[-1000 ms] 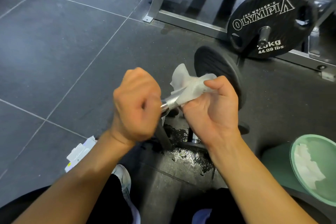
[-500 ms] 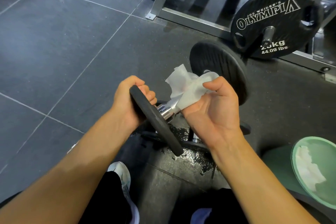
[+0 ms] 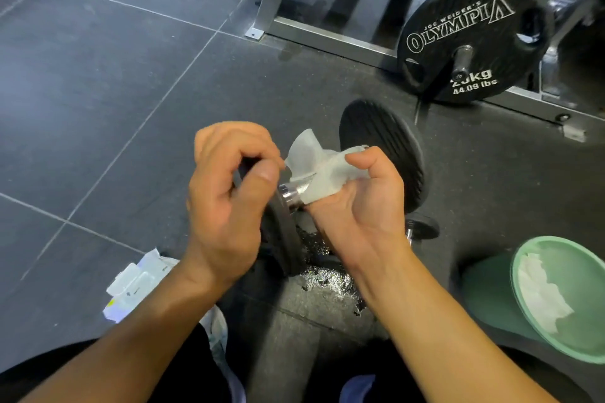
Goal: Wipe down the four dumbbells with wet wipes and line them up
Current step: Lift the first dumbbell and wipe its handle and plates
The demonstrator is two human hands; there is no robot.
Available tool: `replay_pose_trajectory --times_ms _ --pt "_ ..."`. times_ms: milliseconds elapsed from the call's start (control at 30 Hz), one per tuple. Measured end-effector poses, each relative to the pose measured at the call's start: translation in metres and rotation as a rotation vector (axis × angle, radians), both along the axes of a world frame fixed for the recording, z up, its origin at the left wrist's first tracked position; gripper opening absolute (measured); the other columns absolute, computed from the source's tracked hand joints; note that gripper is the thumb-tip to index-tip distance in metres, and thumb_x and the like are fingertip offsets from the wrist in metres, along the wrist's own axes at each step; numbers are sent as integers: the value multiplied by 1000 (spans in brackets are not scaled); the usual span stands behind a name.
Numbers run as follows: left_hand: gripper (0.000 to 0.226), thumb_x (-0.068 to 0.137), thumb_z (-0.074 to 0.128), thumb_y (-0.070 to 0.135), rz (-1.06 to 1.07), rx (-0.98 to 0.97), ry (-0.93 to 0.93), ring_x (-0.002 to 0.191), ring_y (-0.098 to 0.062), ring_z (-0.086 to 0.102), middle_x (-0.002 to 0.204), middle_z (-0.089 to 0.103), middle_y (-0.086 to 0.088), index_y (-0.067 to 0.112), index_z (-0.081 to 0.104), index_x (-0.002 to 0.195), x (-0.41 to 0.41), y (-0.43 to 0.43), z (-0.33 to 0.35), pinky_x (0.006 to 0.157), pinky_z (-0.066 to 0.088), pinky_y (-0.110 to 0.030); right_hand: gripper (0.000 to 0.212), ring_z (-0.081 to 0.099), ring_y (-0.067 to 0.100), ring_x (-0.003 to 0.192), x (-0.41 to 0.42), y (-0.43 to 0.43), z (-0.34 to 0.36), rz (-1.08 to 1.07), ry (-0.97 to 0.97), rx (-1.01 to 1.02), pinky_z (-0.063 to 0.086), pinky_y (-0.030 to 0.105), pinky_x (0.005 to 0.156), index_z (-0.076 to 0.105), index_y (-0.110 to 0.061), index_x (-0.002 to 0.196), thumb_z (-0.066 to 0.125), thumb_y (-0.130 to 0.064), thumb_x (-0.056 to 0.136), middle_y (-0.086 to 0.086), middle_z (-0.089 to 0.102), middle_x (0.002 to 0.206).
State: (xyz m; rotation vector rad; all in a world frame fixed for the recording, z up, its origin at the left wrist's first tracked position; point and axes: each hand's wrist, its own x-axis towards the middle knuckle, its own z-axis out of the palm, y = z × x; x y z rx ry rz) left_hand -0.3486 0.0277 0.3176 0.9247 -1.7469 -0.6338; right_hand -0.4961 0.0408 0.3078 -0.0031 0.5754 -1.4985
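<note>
I hold a dumbbell point(image 3: 383, 144) with black disc ends and a chrome handle off the floor. My left hand point(image 3: 226, 193) grips the rim of its near black disc, fingers curled over the edge. My right hand point(image 3: 357, 203) grips the chrome handle through a white wet wipe point(image 3: 320, 170) wrapped round it. The far disc rises behind my right hand. Part of another dumbbell point(image 3: 422, 227) lies on the floor under my right hand, mostly hidden.
A wet wipe pack point(image 3: 137, 285) lies on the floor by my left forearm. A green bin point(image 3: 586, 271) with used wipes stands at right. A 20 kg Olympia plate point(image 3: 474, 39) hangs on a rack behind. A wet patch point(image 3: 330, 281) glistens below the dumbbell.
My left hand has shifted round the near disc, turning the dumbbell, while the right hand keeps the wipe on the handle. The view has tilted slightly, so the wipe pack shows again.
</note>
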Motion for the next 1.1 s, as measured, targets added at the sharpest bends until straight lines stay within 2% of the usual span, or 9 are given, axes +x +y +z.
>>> replay_pose_trajectory --times_ms 167,233,333,400,500,600,833,1000,1100 --pt "67 90 45 80 173 1430 607 93 -24 66 94 73 1 19 69 102 -4 -22 -2 75 55 -42 13 59 38 98 -6 1 5 4 31 -25 42 56 104 51 -15 62 53 -8 73 14 57 96" --pt "91 80 50 90 32 1695 727 101 -30 72 114 75 -7 7 65 116 -3 -21 -8 83 59 -55 21 65 37 83 -4 4 13 45 33 -44 49 56 94 60 -13 60 47 -11 76 13 63 88" --pt "64 76 64 78 81 1578 808 78 -28 68 83 68 -7 16 61 93 -8 -14 -18 100 49 -55 26 64 39 94 -2 6 15 73 39 -64 44 65 104 69 -9 68 46 -12 79 14 65 94" --pt "49 75 68 70 101 1349 797 69 -22 55 75 51 -5 23 54 83 -12 -11 -13 86 49 -45 29 55 40 113 -1 5 13 93 53 -74 30 67 116 72 -12 64 48 -12 80 15 61 107" --pt "34 81 63 49 -63 598 405 82 -18 48 93 45 -8 24 49 99 -12 -4 -8 78 43 -36 11 50 42 127 -2 2 10 102 0 -76 27 56 119 62 -12 65 57 -10 74 18 50 121" --pt "34 85 55 33 -99 86 70 117 -20 50 123 49 -17 27 47 117 0 -8 -20 103 40 -35 6 54 39 125 -5 3 7 83 -57 -37 31 52 119 56 -12 71 56 -10 76 20 56 121" --pt "93 76 53 92 -49 1646 752 95 -34 78 109 79 -13 13 64 124 2 -12 -12 87 58 -57 36 61 39 100 1 9 13 91 -6 -32 31 70 113 60 -6 114 44 -16 85 17 61 108" --pt "54 73 67 75 3 1244 807 76 -23 67 84 62 -7 27 59 96 -14 2 -16 77 55 -42 45 58 41 117 -5 7 8 120 17 -69 40 60 112 52 -8 126 51 -14 81 22 57 125" --pt "55 67 70 49 -136 431 267 93 -7 60 109 60 13 30 47 113 -9 5 -18 81 52 -27 42 56 38 116 -6 8 8 123 33 -49 44 51 110 53 -6 120 52 -14 79 21 54 123"
